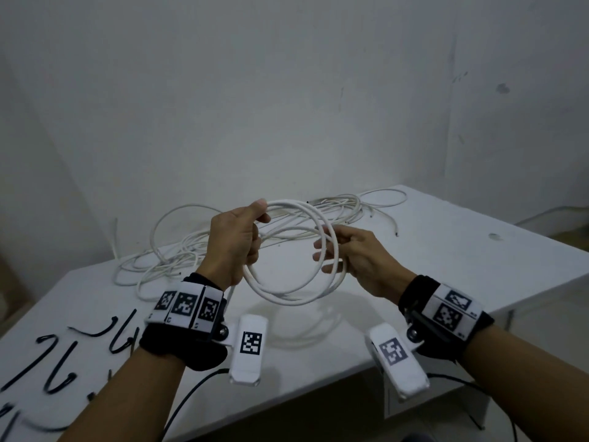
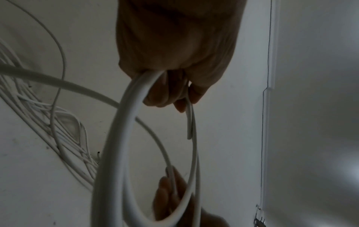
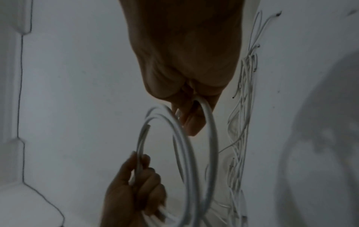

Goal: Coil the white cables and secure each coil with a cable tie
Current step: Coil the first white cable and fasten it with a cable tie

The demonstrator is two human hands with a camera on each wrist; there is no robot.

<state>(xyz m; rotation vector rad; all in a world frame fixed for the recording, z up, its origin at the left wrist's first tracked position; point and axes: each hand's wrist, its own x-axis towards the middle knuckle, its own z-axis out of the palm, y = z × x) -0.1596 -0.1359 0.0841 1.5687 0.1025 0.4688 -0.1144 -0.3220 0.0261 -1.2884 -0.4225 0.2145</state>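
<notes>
A coil of white cable [image 1: 288, 293] of a few loops hangs in the air above the white table [image 1: 446, 260]. My left hand [image 1: 251, 232] grips the coil's left side in its curled fingers, thumb on top. My right hand [image 1: 331, 253] pinches the right side between thumb and fingers. In the left wrist view the left hand [image 2: 174, 95] holds the coil [image 2: 120, 122], a cut cable end [image 2: 189, 122] pokes out below the fingers, and the right hand's fingers [image 2: 170, 192] show at the bottom. In the right wrist view the right hand [image 3: 190, 116] holds the loops [image 3: 212, 138].
A tangled pile of loose white cables [image 1: 188, 250] lies at the back of the table, stretching right to more strands [image 1: 338, 205]. Several black cable ties [image 1: 57, 358] lie at the front left. The table's front edge runs diagonally below my wrists; a wall stands behind.
</notes>
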